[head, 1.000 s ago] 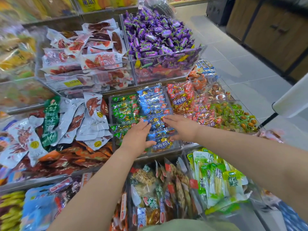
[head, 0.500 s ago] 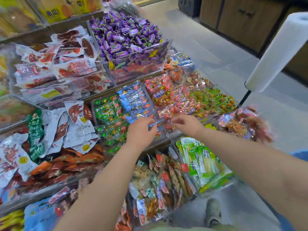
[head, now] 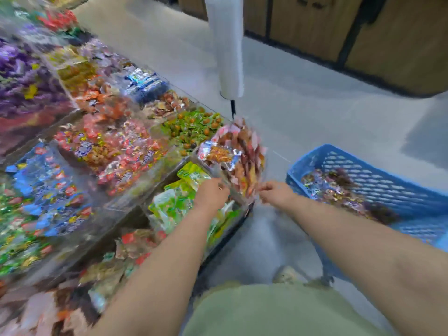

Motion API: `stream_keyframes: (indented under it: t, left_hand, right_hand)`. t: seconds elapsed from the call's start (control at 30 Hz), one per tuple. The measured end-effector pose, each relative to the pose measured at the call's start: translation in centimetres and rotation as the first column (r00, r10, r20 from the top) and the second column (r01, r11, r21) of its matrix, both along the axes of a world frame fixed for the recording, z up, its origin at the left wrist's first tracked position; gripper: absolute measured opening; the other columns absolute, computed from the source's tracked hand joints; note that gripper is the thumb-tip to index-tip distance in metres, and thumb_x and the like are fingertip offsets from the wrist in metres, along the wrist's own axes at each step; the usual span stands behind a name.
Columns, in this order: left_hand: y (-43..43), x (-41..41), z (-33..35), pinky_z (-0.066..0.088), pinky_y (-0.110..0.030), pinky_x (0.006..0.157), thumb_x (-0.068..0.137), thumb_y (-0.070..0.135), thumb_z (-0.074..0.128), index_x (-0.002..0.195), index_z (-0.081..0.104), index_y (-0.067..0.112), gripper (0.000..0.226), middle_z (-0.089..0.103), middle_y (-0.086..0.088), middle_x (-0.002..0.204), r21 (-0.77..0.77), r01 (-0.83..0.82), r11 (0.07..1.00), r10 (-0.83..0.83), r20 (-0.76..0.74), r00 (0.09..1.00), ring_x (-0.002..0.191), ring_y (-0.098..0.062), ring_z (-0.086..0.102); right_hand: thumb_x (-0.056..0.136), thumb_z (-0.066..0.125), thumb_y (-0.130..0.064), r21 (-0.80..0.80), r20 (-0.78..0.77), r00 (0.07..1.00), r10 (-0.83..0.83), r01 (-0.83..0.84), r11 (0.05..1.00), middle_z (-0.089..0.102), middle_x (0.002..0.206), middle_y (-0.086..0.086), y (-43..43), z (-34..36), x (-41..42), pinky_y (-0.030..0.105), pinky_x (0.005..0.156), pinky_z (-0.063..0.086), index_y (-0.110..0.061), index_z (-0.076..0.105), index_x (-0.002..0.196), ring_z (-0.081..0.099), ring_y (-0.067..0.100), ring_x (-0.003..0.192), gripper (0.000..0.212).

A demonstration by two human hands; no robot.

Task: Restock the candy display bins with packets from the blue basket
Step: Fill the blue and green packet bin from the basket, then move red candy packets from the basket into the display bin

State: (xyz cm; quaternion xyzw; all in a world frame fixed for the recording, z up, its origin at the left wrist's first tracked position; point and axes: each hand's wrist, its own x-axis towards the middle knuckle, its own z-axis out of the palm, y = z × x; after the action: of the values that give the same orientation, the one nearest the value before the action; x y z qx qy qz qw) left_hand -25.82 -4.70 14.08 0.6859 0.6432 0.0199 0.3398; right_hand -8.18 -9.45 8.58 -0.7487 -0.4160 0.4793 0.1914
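Forearms stretched to the display bins' (head: 126, 197) corner
Left hand (head: 213, 193) and right hand (head: 275, 193) curled, side by side; cannot tell whether either grip holds anything.

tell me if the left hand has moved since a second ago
Yes. The left hand has left the blue packets and gone right, and is now by the green pouches at the end of the row.
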Motion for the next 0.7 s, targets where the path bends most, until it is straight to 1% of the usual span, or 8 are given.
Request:
stream_keyframes:
  t: [0.1,0.23,0.3,0.33,0.43,0.5,0.57,0.7]
  left_hand:
    - [-0.7,7.6,-1.9,0.046,-0.038,0.085,0.087,0.018,0.052,0.081,0.065,0.004,0.020,0.067,-0.025,0.099,-0.105,0.105,0.989,-0.100,0.047,0.994,0.102,-0.037,0.059]
    - [-1.8,16.6,-4.1,0.050,-0.039,0.085,0.078,0.031,0.048,0.092,0.067,-0.004,0.042,0.068,-0.026,0.102,-0.264,0.264,0.928,-0.255,0.069,0.964,0.101,-0.035,0.063]
    - [-2.2,20.4,-5.2,0.051,-0.042,0.088,0.089,0.021,0.051,0.097,0.066,-0.005,0.031,0.067,-0.026,0.106,-0.336,0.315,0.888,-0.305,0.085,0.949,0.102,-0.036,0.063]
    - [-2.4,22.0,-5.8,0.052,-0.043,0.088,0.092,0.018,0.051,0.097,0.065,-0.005,0.027,0.066,-0.027,0.105,-0.370,0.344,0.863,-0.338,0.085,0.937,0.101,-0.036,0.064]
    - [-3.3,26.0,-7.0,0.048,-0.030,0.067,0.094,0.019,0.048,0.076,0.061,0.009,0.024,0.063,-0.018,0.083,-0.455,0.487,0.746,-0.527,0.045,0.849,0.078,-0.028,0.061]
    - [-3.7,28.1,-7.9,0.037,-0.025,0.054,0.095,0.019,0.046,0.066,0.049,0.016,0.029,0.056,-0.012,0.074,-0.527,0.537,0.658,-0.621,0.023,0.784,0.068,-0.024,0.053]
    - [-3.8,29.7,-9.0,0.032,-0.024,0.051,0.095,0.020,0.048,0.066,0.049,0.016,0.029,0.054,-0.011,0.073,-0.585,0.540,0.605,-0.666,-0.001,0.746,0.060,-0.022,0.049]
    - [-2.7,32.6,-11.0,0.036,-0.023,0.054,0.098,0.022,0.042,0.087,0.054,0.010,0.020,0.056,-0.010,0.084,-0.657,0.619,0.430,-0.824,-0.005,0.567,0.063,-0.017,0.049]
  right_hand:
    - [0.090,0.055,-0.011,-0.035,-0.011,0.983,-0.183,0.182,0.983,0.057,0.071,0.013,-4.2,-0.9,6.8,0.024,0.063,0.042,-0.009,0.060,0.077,0.055,0.012,0.059,0.014]
    - [0.090,0.050,-0.012,-0.128,0.064,0.940,-0.335,0.340,0.932,0.058,0.069,0.008,-9.7,-1.3,13.9,0.023,0.059,0.041,-0.014,0.058,0.073,0.052,0.018,0.061,0.018]
    - [0.089,0.049,-0.011,-0.156,0.091,0.903,-0.419,0.429,0.890,0.057,0.067,0.010,-11.8,-2.0,16.3,0.025,0.052,0.038,-0.013,0.053,0.066,0.050,0.020,0.058,0.024]
    - [0.089,0.050,-0.011,-0.167,0.076,0.879,-0.472,0.478,0.863,0.057,0.069,0.011,-12.7,-2.3,17.3,0.028,0.056,0.041,-0.014,0.052,0.065,0.052,0.022,0.065,0.024]
    - [0.091,0.053,-0.014,-0.210,0.060,0.808,-0.586,0.584,0.784,0.061,0.082,0.014,-15.1,-3.1,19.7,0.030,0.076,0.047,-0.007,0.062,0.072,0.058,0.024,0.081,0.022]
    - [0.094,0.050,-0.017,-0.260,0.038,0.769,-0.638,0.624,0.736,0.058,0.078,0.015,-16.6,-3.5,20.8,0.015,0.058,0.045,0.000,0.062,0.074,0.054,0.020,0.070,0.028]
    - [0.096,0.045,-0.017,-0.321,0.028,0.740,-0.672,0.643,0.695,0.050,0.074,0.009,-17.8,-4.3,21.5,0.012,0.048,0.029,-0.007,0.057,0.070,0.043,0.012,0.063,0.030]
    - [0.093,0.049,-0.013,-0.451,0.009,0.612,-0.791,0.709,0.543,0.052,0.073,-0.001,-18.8,-5.8,22.5,0.015,0.058,0.037,-0.022,0.049,0.067,0.044,0.006,0.060,0.028]
